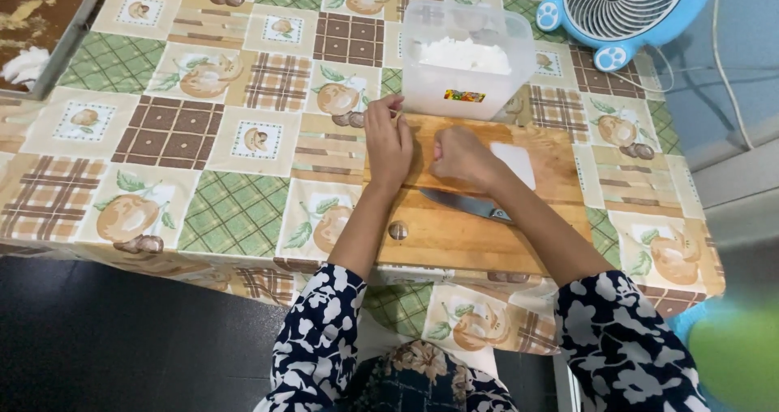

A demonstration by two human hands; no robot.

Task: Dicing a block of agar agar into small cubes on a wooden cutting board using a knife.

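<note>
My left hand (388, 140) and my right hand (459, 157) rest curled on the wooden cutting board (454, 237), near its far edge. A knife (466, 206) lies on the board under my right wrist. A white flat piece (516, 162) is just beside my right hand. The clear plastic container (464, 59) with white content stands at the board's far edge.

Views: one only, from a camera worn on the person's head.
Direction: looks steeply down and forward over the table (243, 136), whose far edge runs along the top of the frame.
Nearness: close, about arm's reach; both forearms enter from the bottom edge.
Centre: the cutting board (471, 225) sits just right of the middle.
Edges: the fan (625, 6) is cut off at the top right; dark floor (97, 339) fills the bottom left.
Shared ground: none, as no second view exists.
</note>
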